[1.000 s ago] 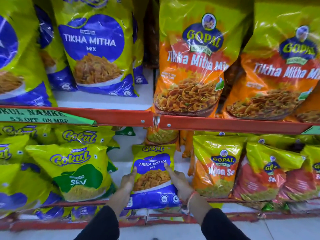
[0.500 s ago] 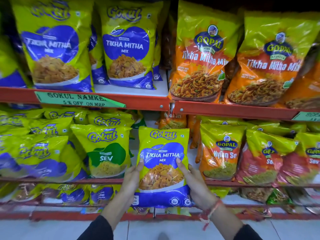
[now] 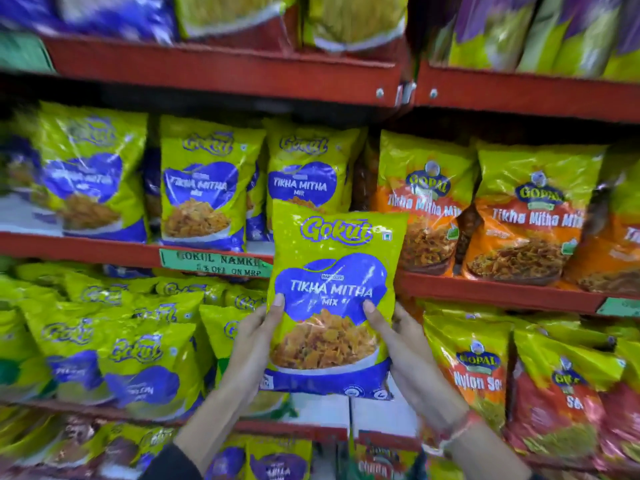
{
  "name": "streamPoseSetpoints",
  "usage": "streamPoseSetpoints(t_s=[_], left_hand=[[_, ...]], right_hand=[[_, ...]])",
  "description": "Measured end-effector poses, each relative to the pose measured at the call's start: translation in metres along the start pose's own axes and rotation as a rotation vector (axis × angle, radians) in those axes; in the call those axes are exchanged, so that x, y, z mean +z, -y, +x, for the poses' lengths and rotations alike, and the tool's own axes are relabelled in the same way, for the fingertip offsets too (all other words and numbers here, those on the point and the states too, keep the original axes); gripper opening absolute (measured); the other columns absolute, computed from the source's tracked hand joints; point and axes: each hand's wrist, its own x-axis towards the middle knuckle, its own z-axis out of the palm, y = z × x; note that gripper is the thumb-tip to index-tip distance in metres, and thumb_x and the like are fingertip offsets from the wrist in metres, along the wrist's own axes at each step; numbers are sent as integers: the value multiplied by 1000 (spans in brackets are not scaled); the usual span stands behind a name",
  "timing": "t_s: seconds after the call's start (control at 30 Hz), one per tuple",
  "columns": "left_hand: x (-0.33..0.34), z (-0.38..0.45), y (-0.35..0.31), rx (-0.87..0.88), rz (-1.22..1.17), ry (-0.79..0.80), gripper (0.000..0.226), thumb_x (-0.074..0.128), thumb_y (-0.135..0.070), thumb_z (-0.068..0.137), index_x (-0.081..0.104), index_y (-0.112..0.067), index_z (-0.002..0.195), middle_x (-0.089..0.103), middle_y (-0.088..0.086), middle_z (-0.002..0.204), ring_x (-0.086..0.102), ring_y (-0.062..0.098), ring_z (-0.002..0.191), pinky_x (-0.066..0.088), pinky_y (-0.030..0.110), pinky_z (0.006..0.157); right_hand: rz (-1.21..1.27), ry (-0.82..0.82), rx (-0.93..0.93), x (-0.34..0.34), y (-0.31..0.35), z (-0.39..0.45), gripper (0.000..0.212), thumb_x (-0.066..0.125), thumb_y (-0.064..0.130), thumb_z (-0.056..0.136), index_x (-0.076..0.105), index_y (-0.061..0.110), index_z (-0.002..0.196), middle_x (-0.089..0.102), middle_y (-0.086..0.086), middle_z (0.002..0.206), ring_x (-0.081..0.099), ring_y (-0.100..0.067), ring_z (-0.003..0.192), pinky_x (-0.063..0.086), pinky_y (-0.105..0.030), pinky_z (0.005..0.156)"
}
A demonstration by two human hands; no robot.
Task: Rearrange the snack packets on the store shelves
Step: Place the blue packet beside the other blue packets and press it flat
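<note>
I hold a green and blue Gokul Tikha Mitha Mix packet (image 3: 332, 299) upright in front of the shelves. My left hand (image 3: 254, 344) grips its left edge and my right hand (image 3: 405, 351) grips its right edge, thumbs on the front. Its top overlaps a matching Gokul Tikha Mitha packet (image 3: 306, 174) standing on the middle shelf (image 3: 104, 251). Two more of the same kind (image 3: 202, 188) stand to the left there.
Orange Gopal Tikha Mitha packets (image 3: 422, 209) fill the middle shelf's right side. Below, Gokul packets (image 3: 138, 358) crowd the left and Gopal Nylon Sev packets (image 3: 474, 368) the right, with bare white shelf (image 3: 346, 410) under the held packet. A red upper shelf (image 3: 225, 67) overhangs.
Both hands have lifted the packet from the lower shelf up to the level of the middle shelf. The view has tilted upward, showing a higher shelf.
</note>
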Motion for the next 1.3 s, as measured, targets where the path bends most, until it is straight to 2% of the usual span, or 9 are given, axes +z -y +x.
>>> streamPoseSetpoints(t_s=[0.13, 0.33, 0.47, 0.7, 0.8, 0.97, 1.07, 1.23, 1.3], left_hand=[[1, 40, -44, 228, -40, 60, 33, 56, -48, 81, 63, -17, 77, 60, -8, 72, 52, 6, 75, 40, 19, 71], [4, 115, -84, 372, -60, 78, 29, 54, -40, 87, 73, -18, 87, 68, -6, 95, 56, 8, 96, 40, 26, 91], [3, 163, -90, 411, -20, 76, 26, 58, -49, 84, 68, -25, 88, 57, 1, 89, 49, 15, 87, 40, 37, 80], [-9, 179, -47, 279, -34, 156, 56, 66, -63, 72, 68, -20, 109, 68, 4, 118, 59, 23, 117, 42, 51, 105], [-2, 176, -67, 315, -131, 173, 81, 77, -69, 49, 65, -24, 115, 71, -1, 120, 67, 14, 111, 55, 38, 95], [17, 170, -121, 524, -226, -15, 41, 77, -51, 63, 66, -18, 84, 74, -11, 74, 65, 1, 67, 56, 16, 61], [22, 167, -131, 559, -311, -194, 21, 69, -25, 80, 62, -7, 89, 66, -14, 56, 54, -5, 54, 50, 10, 55], [32, 183, -146, 575, -272, -339, 15, 69, -19, 83, 67, -6, 90, 68, 11, 85, 56, 16, 84, 49, 34, 82], [41, 189, -140, 712, 0, -463, 34, 61, -24, 90, 61, -1, 116, 66, 17, 114, 57, 15, 105, 48, 38, 97]], right_hand=[[53, 88, -154, 20, 39, 45, 43, 71, 23, 77, 67, 13, 119, 80, -6, 108, 77, -19, 92, 63, -32, 74], [52, 165, -322, 40, 73, 119, 58, 86, 41, 63, 68, 20, 114, 80, -4, 109, 77, -18, 97, 63, -34, 82], [47, 154, -356, 48, 76, 161, 70, 93, 50, 53, 69, 28, 114, 79, -2, 113, 73, -21, 108, 59, -40, 92], [38, 84, -262, 43, 46, 177, 84, 94, 58, 43, 69, 24, 116, 79, -4, 113, 72, -27, 111, 55, -50, 99], [46, 102, -338, 43, 62, 175, 79, 93, 59, 42, 73, 25, 110, 80, -3, 109, 75, -20, 103, 62, -37, 85], [208, 20, -485, 52, 97, 165, 31, 83, 36, 64, 74, 12, 80, 80, -4, 87, 73, -14, 76, 60, -22, 66], [262, -121, -522, 54, 108, 161, 46, 90, 43, 59, 62, 9, 70, 58, -11, 77, 50, -21, 71, 53, -25, 62], [140, -347, -674, 76, 113, 185, 32, 78, 43, 79, 64, 15, 74, 54, -1, 73, 41, -15, 72, 38, -36, 68], [-146, -494, -783, 93, 109, 194, 32, 61, 38, 95, 65, 19, 120, 66, 5, 102, 55, -10, 92, 46, -28, 85]])
